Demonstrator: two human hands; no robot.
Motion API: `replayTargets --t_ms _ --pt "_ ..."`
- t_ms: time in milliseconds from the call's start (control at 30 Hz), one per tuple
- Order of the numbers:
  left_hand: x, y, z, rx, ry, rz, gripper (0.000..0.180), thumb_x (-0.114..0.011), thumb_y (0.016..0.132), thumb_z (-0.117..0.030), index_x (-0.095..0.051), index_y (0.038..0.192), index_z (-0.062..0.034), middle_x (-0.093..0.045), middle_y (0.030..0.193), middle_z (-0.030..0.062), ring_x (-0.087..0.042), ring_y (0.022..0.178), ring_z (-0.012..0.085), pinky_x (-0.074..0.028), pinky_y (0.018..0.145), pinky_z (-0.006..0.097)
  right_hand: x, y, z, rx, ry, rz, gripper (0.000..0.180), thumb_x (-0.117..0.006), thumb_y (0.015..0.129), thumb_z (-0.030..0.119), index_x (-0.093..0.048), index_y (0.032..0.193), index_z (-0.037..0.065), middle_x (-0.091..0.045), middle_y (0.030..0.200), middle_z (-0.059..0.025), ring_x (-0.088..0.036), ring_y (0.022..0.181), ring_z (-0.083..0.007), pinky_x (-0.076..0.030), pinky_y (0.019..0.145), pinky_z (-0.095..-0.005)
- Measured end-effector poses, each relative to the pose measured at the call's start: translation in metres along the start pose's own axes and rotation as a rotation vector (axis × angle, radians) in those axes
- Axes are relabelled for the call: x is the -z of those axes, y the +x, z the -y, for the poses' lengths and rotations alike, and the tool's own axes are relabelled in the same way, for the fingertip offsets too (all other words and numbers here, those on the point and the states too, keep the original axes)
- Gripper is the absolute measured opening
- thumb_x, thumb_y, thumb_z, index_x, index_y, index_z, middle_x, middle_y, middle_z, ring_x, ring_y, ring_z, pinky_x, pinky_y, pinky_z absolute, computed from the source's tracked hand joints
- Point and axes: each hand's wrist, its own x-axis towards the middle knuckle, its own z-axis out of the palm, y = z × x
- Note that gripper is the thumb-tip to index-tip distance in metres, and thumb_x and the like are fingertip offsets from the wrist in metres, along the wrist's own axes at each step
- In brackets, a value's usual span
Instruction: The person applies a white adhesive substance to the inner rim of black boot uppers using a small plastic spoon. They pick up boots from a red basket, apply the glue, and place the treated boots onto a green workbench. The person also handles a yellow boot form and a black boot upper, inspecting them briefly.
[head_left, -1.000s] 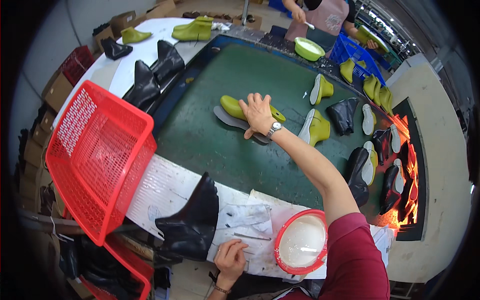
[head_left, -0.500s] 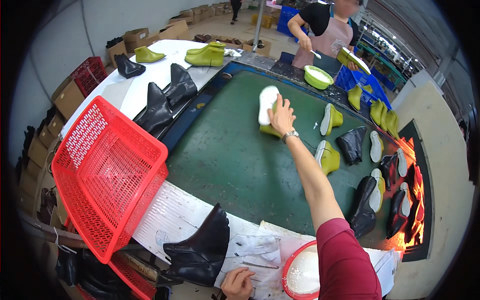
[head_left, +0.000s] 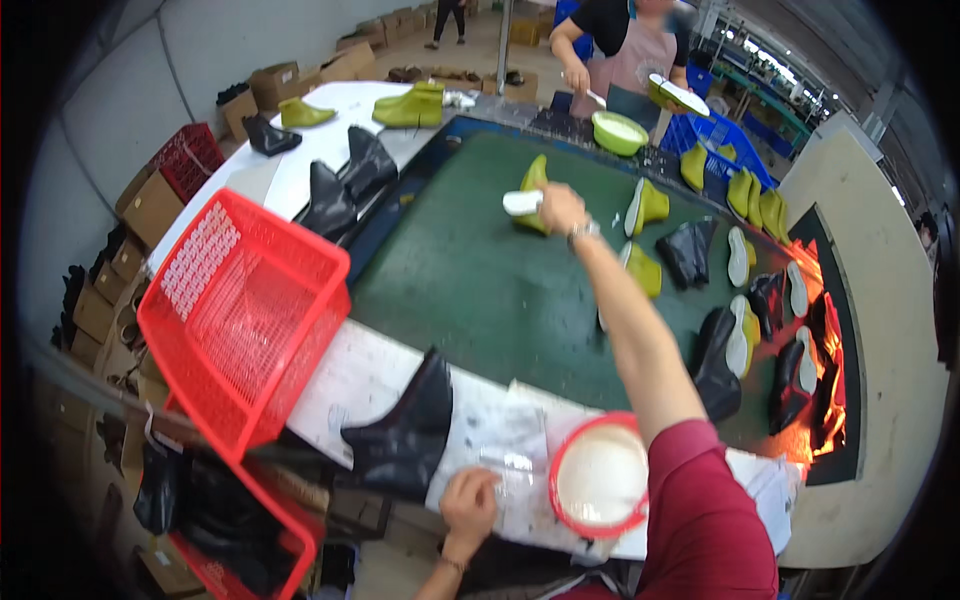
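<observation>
My right hand (head_left: 563, 208) reaches over the green belt (head_left: 470, 280) and grips a white shoe sole (head_left: 521, 203) by one end, its fingers wrapped around it. The sole lies across a yellow-green ankle boot (head_left: 535, 174); whether they touch I cannot tell. My left hand (head_left: 470, 502) is low at the near table edge, fingers curled, with nothing visible in them. Beside it are a black boot (head_left: 405, 435) on its side and a red-rimmed bowl of white liquid (head_left: 602, 475).
A red plastic basket (head_left: 245, 320) stands at left. Yellow-green boots (head_left: 650, 204) and black boots (head_left: 688, 252) lie along the belt's right, near a glowing orange opening (head_left: 825, 350). Across the belt, a person (head_left: 640, 65) holds a brush and a shoe near a green bowl (head_left: 619, 133).
My right hand has turned the white sole from lengthwise to crosswise, showing more of the yellow-green boot. My left hand shows more fully. The whole view has shifted slightly.
</observation>
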Motion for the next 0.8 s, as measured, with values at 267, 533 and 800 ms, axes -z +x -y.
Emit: replayTargets --t_ms 267,533,800 --pt "0.007 0.005 -0.011 -0.018 -0.097 0.012 0.019 -0.062 0.085 0.007 -0.073 0.085 -0.0087 -0.068 0.085 0.0071 -0.061 0.063 0.0221 -0.046 0.054 0.033 0.194 -0.07 0.163 0.412 -0.264 0.131 0.06 -0.052 0.093 0.006 -0.05 0.149 0.026 -0.072 0.112 -0.0171 -0.071 0.102 -0.0346 -0.057 0.083 -0.0472" --pt "0.11 -0.005 -0.053 -0.006 -0.123 0.1 0.019 -0.062 0.089 0.007 -0.075 0.091 -0.0063 -0.07 0.088 0.0081 -0.061 0.07 0.0188 -0.046 0.057 0.03 0.31 -0.298 0.155 0.88 -0.022 -0.18 0.006 -0.061 0.083 0.002 -0.061 0.088 0.006 -0.061 0.091 -0.0074 -0.063 0.077 -0.0319 -0.051 0.065 -0.042" --pt "0.162 0.063 -0.006 -0.037 0.633 0.618 0.143 -0.098 0.054 -0.034 -0.01 0.165 -0.0186 -0.018 0.168 0.0214 -0.013 0.154 0.0494 -0.017 0.12 0.067 0.267 -0.528 0.026 -0.119 0.782 -0.393 0.02 -0.038 0.09 -0.006 -0.049 0.076 0.002 -0.046 0.074 -0.0013 -0.045 0.065 -0.0089 -0.037 0.058 -0.0267"
